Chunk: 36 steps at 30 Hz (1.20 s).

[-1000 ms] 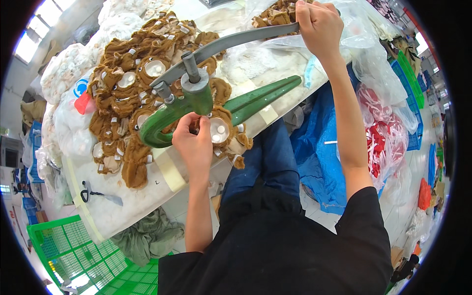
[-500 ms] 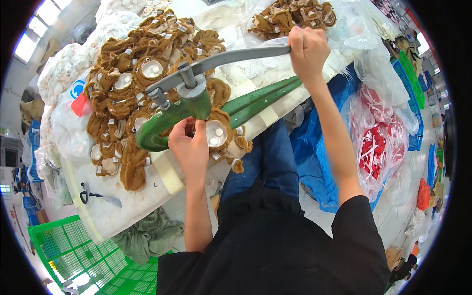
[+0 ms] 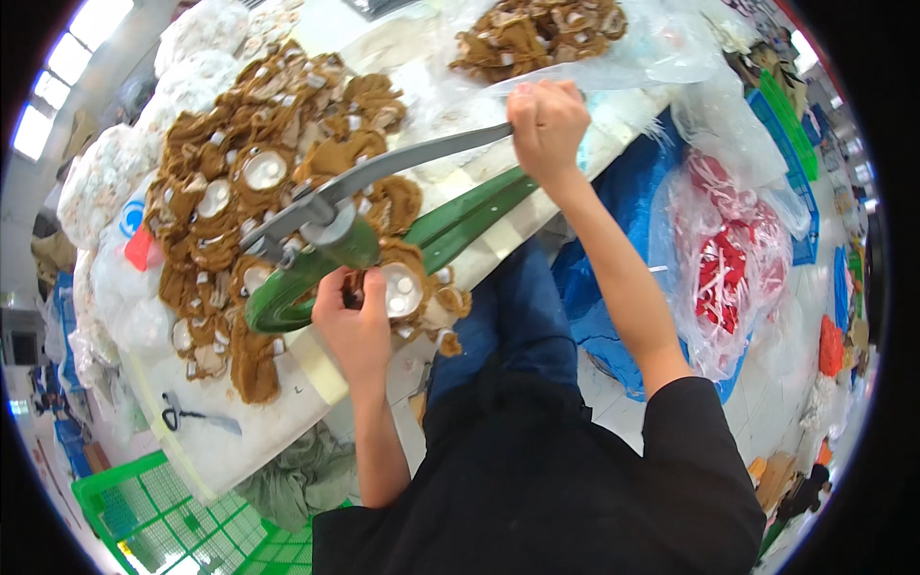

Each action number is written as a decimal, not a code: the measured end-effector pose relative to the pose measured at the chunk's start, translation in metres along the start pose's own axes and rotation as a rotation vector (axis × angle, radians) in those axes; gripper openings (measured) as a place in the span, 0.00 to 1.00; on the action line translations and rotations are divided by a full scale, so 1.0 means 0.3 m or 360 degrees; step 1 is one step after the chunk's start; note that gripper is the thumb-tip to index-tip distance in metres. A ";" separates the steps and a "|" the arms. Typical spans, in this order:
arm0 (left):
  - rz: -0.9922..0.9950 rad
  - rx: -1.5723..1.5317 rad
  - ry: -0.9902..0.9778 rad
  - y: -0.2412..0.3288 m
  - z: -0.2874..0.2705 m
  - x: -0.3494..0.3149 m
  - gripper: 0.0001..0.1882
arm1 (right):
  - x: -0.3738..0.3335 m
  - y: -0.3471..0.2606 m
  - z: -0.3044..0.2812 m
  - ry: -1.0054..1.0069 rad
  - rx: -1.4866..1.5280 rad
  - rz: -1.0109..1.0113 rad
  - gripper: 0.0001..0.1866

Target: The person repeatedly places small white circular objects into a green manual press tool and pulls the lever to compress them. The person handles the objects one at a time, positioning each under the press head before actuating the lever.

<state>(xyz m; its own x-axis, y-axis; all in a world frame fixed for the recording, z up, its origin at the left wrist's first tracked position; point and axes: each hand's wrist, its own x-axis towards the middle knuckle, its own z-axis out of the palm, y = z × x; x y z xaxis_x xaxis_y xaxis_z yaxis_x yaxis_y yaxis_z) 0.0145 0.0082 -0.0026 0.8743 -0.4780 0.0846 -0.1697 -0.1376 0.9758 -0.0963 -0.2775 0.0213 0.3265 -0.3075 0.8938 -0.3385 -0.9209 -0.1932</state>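
Note:
My right hand is wrapped around the end of the grey metal lever of a green hand press. At the head of the press, my left hand pinches part of a brown plush piece, its thumb and finger close under the press's round cylinder. The plush piece bears a round white disc and hangs over the table's near edge. What lies between my left fingertips is partly hidden.
A big heap of brown plush pieces covers the table left of the press, with another pile at the back. Scissors lie near the front left corner. Below stands a green crate; a blue bag is at my right.
The lever has swung lower towards the press head, with my right hand moving down along with it. My left hand keeps its place at the plush piece. The whole view has shifted slightly.

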 end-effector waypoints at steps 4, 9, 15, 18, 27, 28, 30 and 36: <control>0.0073 -0.0002 -0.0011 0.020 0.010 -0.009 0.08 | 0.070 -0.019 -0.041 0.0102 0.0049 -0.0113 0.20; 0.0142 -0.0048 -0.0050 0.013 0.013 -0.001 0.07 | 0.285 -0.034 -0.155 0.0149 -0.0053 -0.0363 0.19; 0.0072 -0.0201 -0.0086 0.009 -0.013 -0.044 0.09 | 0.170 -0.256 -0.235 0.0088 0.0622 -0.0306 0.07; 0.0097 -0.0409 -0.0153 0.010 -0.016 -0.090 0.13 | -0.079 -0.399 -0.254 -0.0569 0.0943 0.0159 0.17; -0.0142 -0.0546 -0.0464 0.008 -0.022 -0.161 0.15 | -0.349 -0.520 -0.262 -0.1533 0.1556 0.1074 0.30; -0.0203 -0.0630 -0.0514 0.008 -0.020 -0.161 0.14 | -0.338 -0.507 -0.278 -0.1575 0.1556 0.1072 0.30; -0.0198 -0.0697 -0.0547 0.004 -0.017 -0.163 0.14 | -0.321 -0.491 -0.307 -0.1534 0.1446 0.1065 0.30; -0.0407 -0.0775 -0.0864 0.010 -0.048 -0.173 0.23 | -0.325 -0.484 -0.323 -0.1626 0.1493 0.1085 0.31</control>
<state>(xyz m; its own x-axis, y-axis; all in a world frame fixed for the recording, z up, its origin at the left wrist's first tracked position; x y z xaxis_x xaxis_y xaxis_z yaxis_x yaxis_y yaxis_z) -0.0248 0.0451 -0.0011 0.4923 -0.8586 -0.1431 0.3364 0.0360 0.9410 -0.1644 -0.0906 0.0014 0.9221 -0.3849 -0.0390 -0.1395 -0.2368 -0.9615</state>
